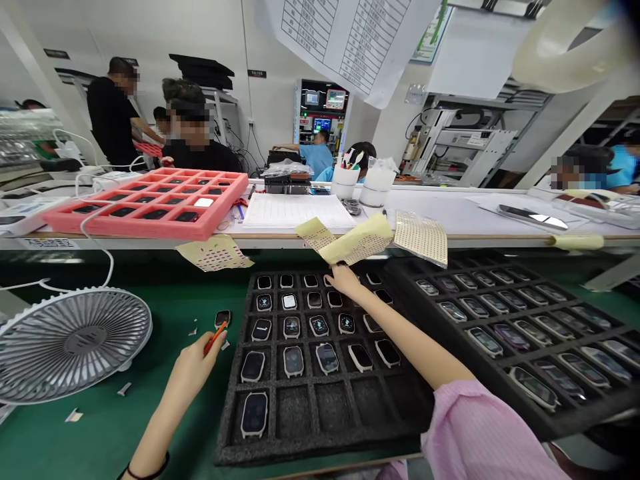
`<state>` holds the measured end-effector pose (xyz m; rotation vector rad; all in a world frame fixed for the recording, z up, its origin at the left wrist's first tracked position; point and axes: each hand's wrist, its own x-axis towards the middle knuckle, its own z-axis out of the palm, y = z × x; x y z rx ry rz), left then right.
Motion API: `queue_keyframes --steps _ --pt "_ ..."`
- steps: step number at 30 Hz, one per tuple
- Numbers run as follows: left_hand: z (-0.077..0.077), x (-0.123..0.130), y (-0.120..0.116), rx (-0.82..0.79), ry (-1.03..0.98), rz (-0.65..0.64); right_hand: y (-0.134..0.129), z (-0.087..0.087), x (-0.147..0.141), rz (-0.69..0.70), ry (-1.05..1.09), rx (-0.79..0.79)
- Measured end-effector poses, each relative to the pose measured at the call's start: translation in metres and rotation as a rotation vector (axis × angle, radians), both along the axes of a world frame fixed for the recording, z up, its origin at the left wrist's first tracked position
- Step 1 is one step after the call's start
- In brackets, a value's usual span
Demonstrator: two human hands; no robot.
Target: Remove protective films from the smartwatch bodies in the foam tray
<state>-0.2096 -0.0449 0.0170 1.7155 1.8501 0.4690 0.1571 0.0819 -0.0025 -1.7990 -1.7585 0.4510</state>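
My left hand (pixel 195 360) is closed around a slim orange tool (pixel 215 338), whose tip meets a smartwatch (pixel 223 319) lying on the green mat (pixel 180 427). The tool's exact kind is unclear. My right hand (pixel 345 280) reaches across the black foam tray (pixel 235 427), its fingers drawn together at a smartwatch (pixel 328 281) in the far row; whether they grip it is hard to see. Rows of smartwatches fill most of the tray, several with lit screens, one showing a white screen (pixel 289 302). Several compartments in the nearest row hold nothing.
A grey fan (pixel 80 340) lies at left beside small scraps. Another foam tray (pixel 560 420) of watches stands right. Yellow sticker sheets (pixel 360 241) hang from the shelf edge (pixel 475 240) above my right hand. A pink foam tray (pixel 195 230) sits on the shelf; people work beyond.
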Motion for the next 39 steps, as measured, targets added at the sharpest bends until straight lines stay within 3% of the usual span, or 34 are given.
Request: queue_keyframes --steps 4,9,15,19,22,29,34,39 --pt "0.010 0.009 -0.002 0.045 -0.074 -0.014 0.001 -0.003 0.001 -0.022 0.104 -0.039" --pt "0.022 0.027 -0.008 0.117 -0.299 -0.098 -0.012 0.003 -0.008 0.055 0.415 -0.005" --pt "0.039 0.074 -0.019 -0.079 -0.685 -0.367 -0.068 0.025 -0.064 0.300 0.935 -0.158" --pt "0.044 0.100 -0.020 -0.116 -0.800 -0.388 -0.107 0.048 -0.105 0.409 1.173 -0.289" --pt "0.048 0.104 -0.021 -0.118 -0.847 -0.354 -0.122 0.061 -0.118 0.442 1.367 -0.365" --pt "0.052 0.101 -0.024 -0.125 -0.887 -0.319 -0.127 0.065 -0.123 0.427 1.500 -0.345" --pt "0.051 0.098 -0.022 -0.114 -0.862 -0.350 -0.125 0.065 -0.124 0.416 1.430 -0.286" --pt "0.053 0.101 -0.021 -0.133 -0.965 -0.355 -0.126 0.069 -0.127 0.464 1.604 -0.460"
